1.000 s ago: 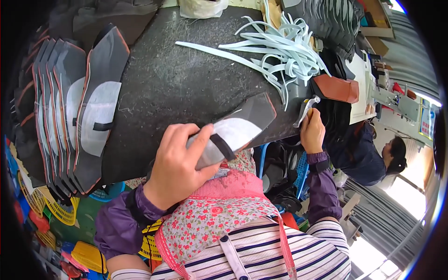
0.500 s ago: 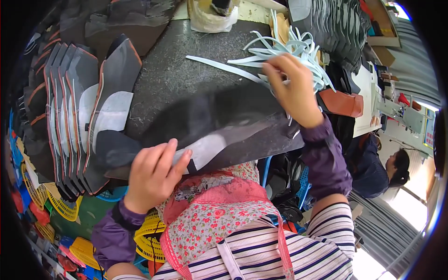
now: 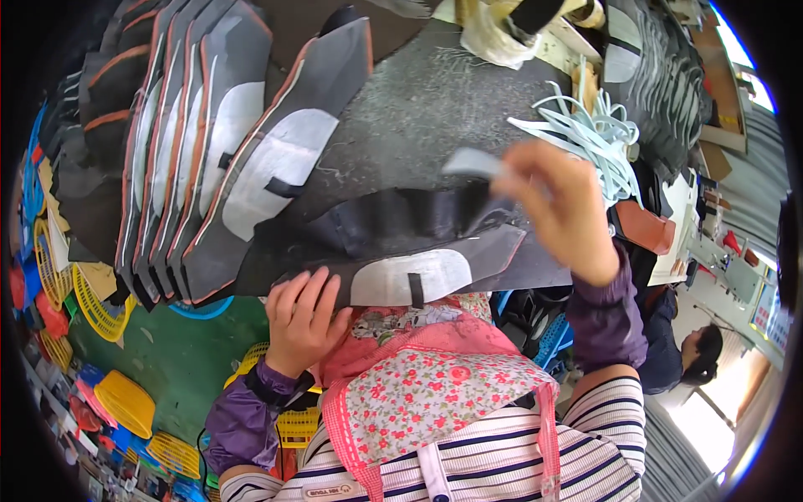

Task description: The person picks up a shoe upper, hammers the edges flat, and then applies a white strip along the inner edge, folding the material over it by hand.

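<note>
A dark shoe-upper piece (image 3: 493,256) with a pale half-oval patch (image 3: 443,276) and a black tab lies along the table's near edge. Behind its patterned strip, a wavy black flap (image 3: 376,222) stands up. My left hand (image 3: 303,325) rests fingers outstretched on the piece's left end, pressing it at the edge. Above its right end is my right hand (image 3: 573,205), blurred by motion, its fingers closed on a pale blue strip (image 3: 473,162) that sticks out leftward. Beyond that hand sits a tangled heap of pale blue strips (image 3: 602,138).
Several matching upper pieces (image 3: 242,125) stand overlapped at the left. A wrapped pot with a brush (image 3: 502,38) is at the back. More dark pieces (image 3: 661,84) fan out at far right, near a brown piece (image 3: 644,227). Yellow baskets (image 3: 125,402) lie below left; another person (image 3: 686,343) is at right.
My right hand has come away from the heap with a pale strip. The upper piece now lies flatter along the table edge, and my left hand has eased onto its left end. The view has shifted.
</note>
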Tool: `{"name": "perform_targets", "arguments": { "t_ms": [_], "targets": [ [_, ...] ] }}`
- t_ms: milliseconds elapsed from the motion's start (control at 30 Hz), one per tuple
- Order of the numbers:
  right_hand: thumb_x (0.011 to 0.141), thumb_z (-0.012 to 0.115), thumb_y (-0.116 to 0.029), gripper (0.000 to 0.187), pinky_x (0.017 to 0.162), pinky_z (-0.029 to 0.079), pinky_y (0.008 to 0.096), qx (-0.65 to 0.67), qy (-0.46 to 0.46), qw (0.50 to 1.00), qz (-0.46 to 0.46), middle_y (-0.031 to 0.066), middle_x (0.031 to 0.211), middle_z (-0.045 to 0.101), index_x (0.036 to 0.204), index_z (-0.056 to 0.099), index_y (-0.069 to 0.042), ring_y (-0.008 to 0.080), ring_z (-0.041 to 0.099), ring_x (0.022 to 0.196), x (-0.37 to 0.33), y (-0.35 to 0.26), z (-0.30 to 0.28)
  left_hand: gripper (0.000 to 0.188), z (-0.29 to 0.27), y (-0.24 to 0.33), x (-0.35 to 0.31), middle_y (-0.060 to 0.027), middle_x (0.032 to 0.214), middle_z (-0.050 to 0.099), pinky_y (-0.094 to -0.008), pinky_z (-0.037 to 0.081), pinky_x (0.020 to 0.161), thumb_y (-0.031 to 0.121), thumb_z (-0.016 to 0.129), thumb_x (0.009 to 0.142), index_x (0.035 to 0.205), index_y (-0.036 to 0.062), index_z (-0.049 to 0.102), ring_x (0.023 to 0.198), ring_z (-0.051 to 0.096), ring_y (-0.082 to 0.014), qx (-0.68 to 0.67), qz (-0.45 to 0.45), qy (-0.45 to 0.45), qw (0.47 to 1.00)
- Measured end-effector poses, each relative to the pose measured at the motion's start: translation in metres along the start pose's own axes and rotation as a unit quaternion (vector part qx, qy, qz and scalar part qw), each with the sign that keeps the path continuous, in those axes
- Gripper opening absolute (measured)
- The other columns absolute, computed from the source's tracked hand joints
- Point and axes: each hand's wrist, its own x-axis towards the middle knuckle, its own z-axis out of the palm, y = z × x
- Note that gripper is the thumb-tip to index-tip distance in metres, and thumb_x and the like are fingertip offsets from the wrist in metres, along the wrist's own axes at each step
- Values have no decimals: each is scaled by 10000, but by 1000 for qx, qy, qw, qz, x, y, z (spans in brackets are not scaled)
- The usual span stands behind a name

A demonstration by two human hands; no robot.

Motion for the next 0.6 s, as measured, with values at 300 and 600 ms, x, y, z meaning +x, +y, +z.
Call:
{"name": "perform_targets", "arguments": {
  "t_ms": [300,600],
  "targets": [
    [847,693,-40,81,548,506,337,145,-108,983,-18,141,702,655,873,671,34,271,651,592,-22,-26,115,405,-2,-5,7,-155,1221,605,-439,497,911,205,715,828,1160,-14,640,1133,580,-320,-56,-5,13,998],
    [845,696,-65,92,553,512,360,41,-82,996,-17,152,728,655,863,664,20,295,649,596,-31,-27,130,458,-3,0,13,-116,1228,581,-436,486,916,277,713,836,1186,-10,644,1149,556,-294,-47,-19,-8,999]
  ]
}}
